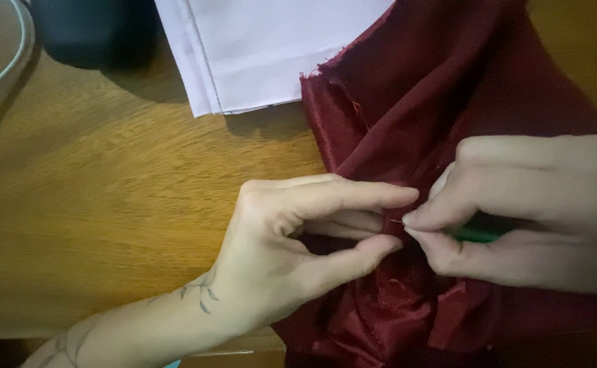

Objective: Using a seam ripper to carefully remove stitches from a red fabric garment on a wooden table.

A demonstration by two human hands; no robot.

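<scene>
Our left hand pinches the dark red cloth tight on the wooden table. Our right hand squeezes a green tool. A slip could poke our fingers.

A wooden table with warm golden grain fills the view; beyond its far edge sits a dark rounded object, casting a soft shadow.
</scene>
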